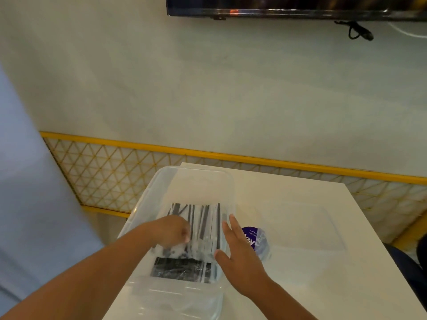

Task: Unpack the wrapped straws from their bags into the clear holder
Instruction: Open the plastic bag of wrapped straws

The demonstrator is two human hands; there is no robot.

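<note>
Both forearms (92, 273) are bare down to the frame's edge. The left hand (173, 229), inside the clear rectangular plastic holder (196, 167), is bare, one short pale fingernail showing; the right hand (233, 252), at that holder's right wall, is likewise bare.

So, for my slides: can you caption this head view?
Left hand grips wrapped straws inside the clear holder; right hand rests against its wall.

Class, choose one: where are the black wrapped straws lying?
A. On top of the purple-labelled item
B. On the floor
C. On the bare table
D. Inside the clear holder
D: the straws lie inside the clear holder, where the left hand grips some of them.
</note>
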